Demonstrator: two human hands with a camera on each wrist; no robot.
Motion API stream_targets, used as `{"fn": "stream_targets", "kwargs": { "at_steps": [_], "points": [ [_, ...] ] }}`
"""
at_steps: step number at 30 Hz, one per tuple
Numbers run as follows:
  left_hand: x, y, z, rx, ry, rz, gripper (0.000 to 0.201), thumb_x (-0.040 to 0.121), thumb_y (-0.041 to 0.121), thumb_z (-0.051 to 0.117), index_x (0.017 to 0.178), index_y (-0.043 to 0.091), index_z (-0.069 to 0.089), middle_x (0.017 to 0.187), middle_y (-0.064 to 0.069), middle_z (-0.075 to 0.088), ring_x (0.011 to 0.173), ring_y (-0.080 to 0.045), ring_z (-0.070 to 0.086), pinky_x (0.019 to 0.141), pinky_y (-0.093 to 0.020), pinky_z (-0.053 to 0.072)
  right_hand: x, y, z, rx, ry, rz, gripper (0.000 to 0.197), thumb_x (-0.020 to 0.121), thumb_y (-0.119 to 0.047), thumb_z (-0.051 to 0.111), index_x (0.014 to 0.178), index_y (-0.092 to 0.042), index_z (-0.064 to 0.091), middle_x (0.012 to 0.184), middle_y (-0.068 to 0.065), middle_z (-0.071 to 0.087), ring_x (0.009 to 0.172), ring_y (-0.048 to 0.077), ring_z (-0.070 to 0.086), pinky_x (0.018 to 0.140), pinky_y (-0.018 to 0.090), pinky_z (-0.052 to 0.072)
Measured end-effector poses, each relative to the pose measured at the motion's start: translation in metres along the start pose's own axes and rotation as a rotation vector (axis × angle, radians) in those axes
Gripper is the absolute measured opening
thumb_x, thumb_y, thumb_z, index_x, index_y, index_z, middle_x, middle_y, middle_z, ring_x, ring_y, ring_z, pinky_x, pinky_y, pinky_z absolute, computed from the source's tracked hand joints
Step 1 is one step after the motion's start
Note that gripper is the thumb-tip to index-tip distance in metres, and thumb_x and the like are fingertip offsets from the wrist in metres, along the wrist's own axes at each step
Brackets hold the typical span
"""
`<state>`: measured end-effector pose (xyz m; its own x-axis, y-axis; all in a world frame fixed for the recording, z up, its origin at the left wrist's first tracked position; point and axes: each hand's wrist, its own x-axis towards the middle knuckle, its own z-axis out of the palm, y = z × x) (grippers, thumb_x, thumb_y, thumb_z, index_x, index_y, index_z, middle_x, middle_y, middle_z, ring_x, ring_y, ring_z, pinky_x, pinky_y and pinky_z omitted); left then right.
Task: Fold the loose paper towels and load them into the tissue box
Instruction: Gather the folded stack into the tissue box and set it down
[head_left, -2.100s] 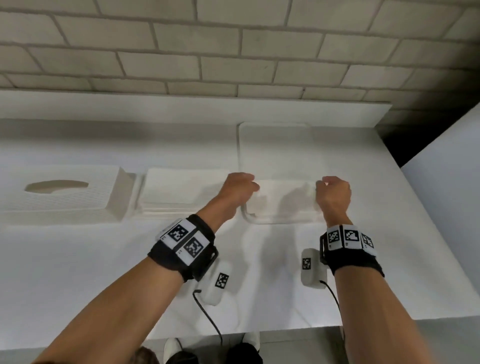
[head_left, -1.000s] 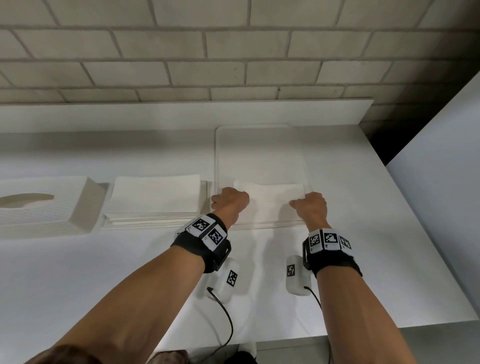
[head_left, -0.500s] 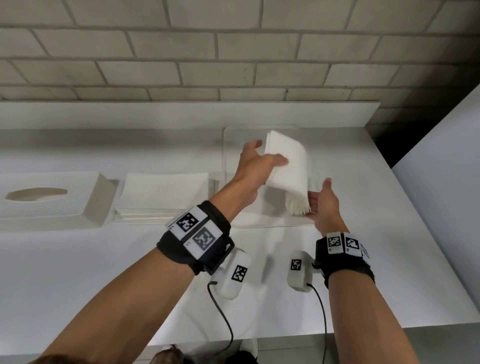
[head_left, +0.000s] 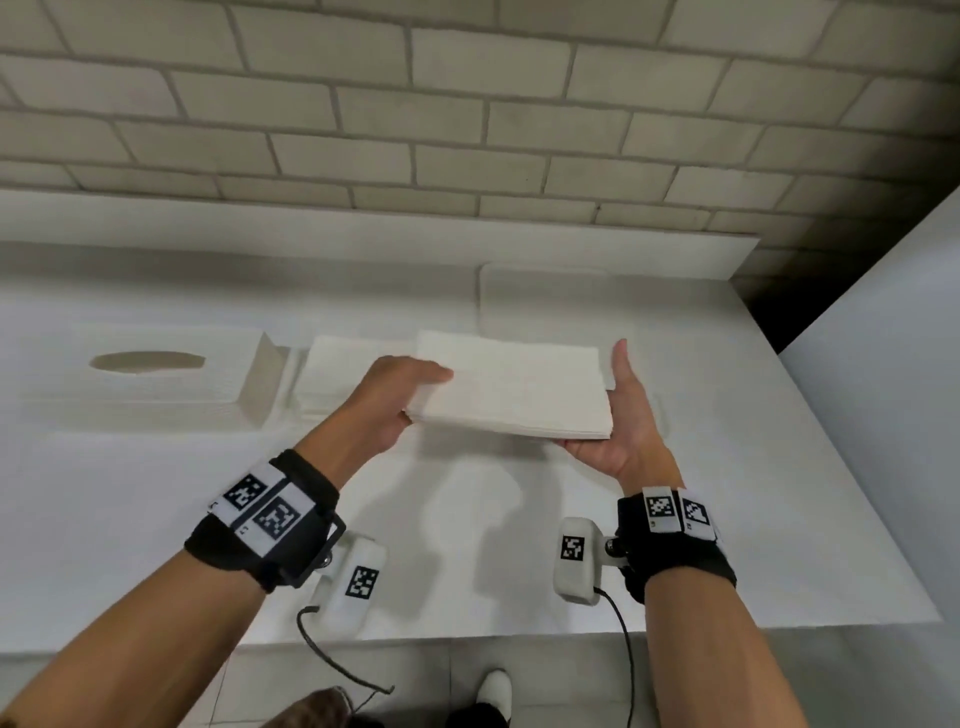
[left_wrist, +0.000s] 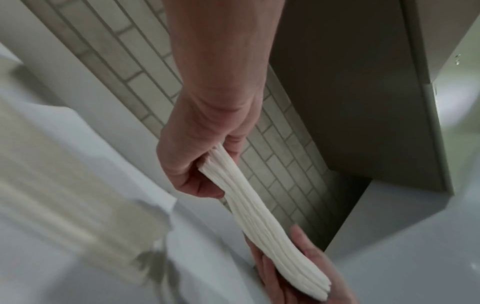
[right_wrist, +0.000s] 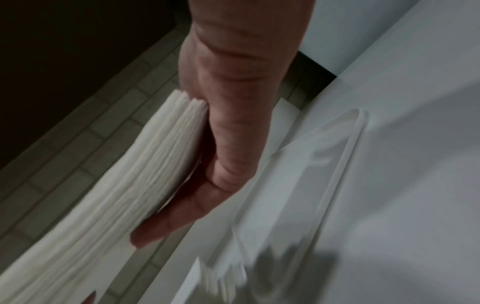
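A folded stack of white paper towels (head_left: 509, 384) hangs flat in the air above the table, between my two hands. My left hand (head_left: 415, 397) grips its left edge, thumb on top and fingers underneath; the left wrist view shows that pinch (left_wrist: 207, 174) on the stack's end (left_wrist: 259, 216). My right hand (head_left: 623, 415) lies with straight fingers against the right edge, palm under the near corner; its fingers (right_wrist: 207, 185) run along the stack's side (right_wrist: 116, 195). The white tissue box (head_left: 150, 379), with an oval slot on top, stands at the left.
A second pile of flat towels (head_left: 343, 374) lies between the box and the held stack. A clear tray (head_left: 545, 296) sits behind the stack, its rim (right_wrist: 345, 160) near my right hand. A brick wall backs the table, and a white panel stands to the right.
Both hands pressed the towels in the tray, then lifted the stack on edge. Now the stack is held flat, nearer me and left of the tray.
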<state>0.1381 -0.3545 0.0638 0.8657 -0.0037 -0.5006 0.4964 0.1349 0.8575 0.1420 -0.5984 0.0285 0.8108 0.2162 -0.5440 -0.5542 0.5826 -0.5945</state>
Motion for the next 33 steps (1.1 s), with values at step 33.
{"fn": "stream_targets", "kwargs": {
  "at_steps": [33],
  "points": [
    [-0.013,-0.111,-0.147,0.288,0.067,0.264,0.048,0.089,-0.006,0.056,0.128,0.021,0.051,0.116,0.010,0.065,0.108,-0.003,0.060,0.094,-0.024,0.045,0.011,0.156,0.046,-0.843,0.134,-0.299,0.040,0.071,-0.011,0.050,0.100,-0.031,0.068,0.097,0.003,0.071,0.091,0.025,0.063,0.085,0.037,0.049]
  ]
}}
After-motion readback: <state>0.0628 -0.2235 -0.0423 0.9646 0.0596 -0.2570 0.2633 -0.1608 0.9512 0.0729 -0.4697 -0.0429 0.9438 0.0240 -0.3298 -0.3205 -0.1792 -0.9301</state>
